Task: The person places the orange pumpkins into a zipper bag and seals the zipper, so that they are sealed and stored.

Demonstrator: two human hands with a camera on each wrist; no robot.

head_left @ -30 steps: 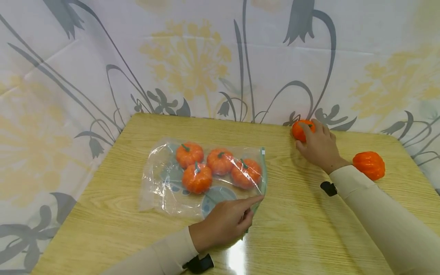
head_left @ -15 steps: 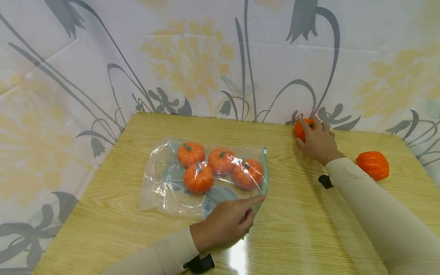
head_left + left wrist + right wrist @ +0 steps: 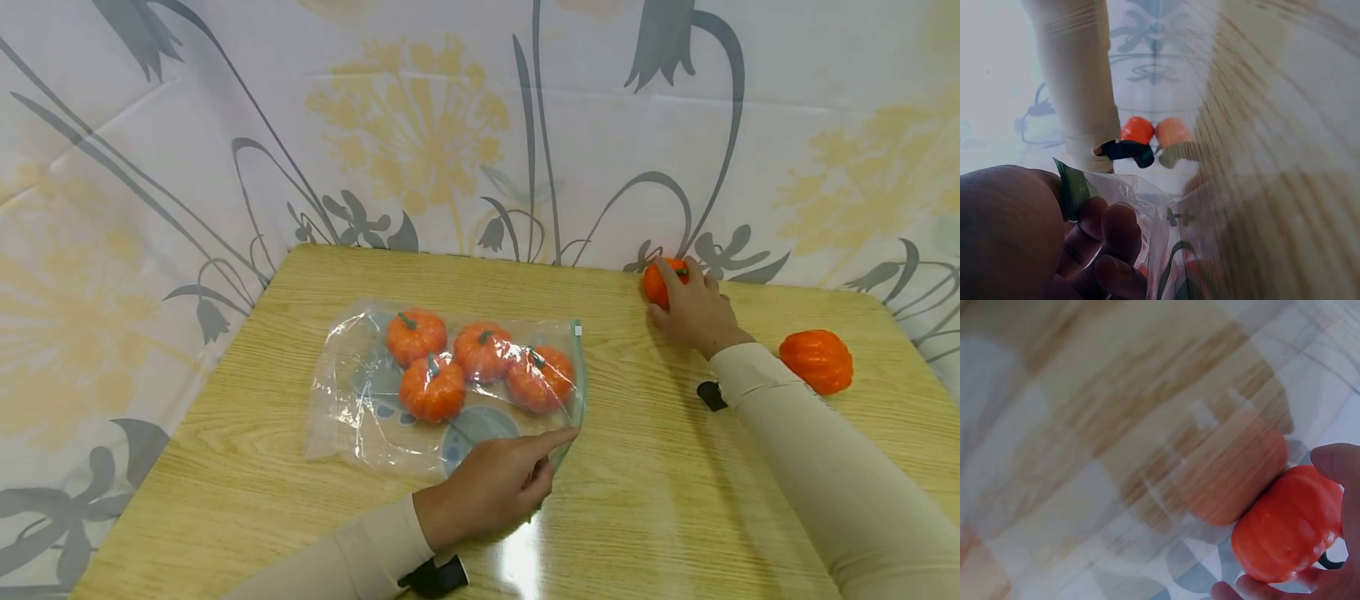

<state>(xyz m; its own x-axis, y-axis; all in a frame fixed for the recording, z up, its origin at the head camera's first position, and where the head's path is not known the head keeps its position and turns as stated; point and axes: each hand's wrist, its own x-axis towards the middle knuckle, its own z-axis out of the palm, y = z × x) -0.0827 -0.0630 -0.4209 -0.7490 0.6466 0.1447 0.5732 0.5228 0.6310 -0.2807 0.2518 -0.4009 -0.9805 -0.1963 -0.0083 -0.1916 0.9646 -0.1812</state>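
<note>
A clear zip bag (image 3: 341,421) lies flat on the table, with several small orange toy pumpkins (image 3: 432,390) inside. My left hand (image 3: 491,485) holds the bag at the near corner of its green zip edge (image 3: 580,367), index finger stretched along it. In the left wrist view its curled fingers (image 3: 1120,228) pinch the plastic and the green strip. At the table's back edge, my right hand (image 3: 696,312) grips another small pumpkin (image 3: 655,285). The right wrist view has thumb and fingers around that pumpkin (image 3: 1285,525), which rests on the table; its dark green stem is partly covered.
A larger ribbed orange pumpkin (image 3: 816,361) lies on its side at the right, beyond my right forearm. The glossy wooden table (image 3: 637,500) meets a flower-patterned curtain (image 3: 427,125) along its back edge.
My right hand has settled slightly further over the pumpkin at the back edge. The left hand and the bag have stayed in place; the head view has shifted a little.
</note>
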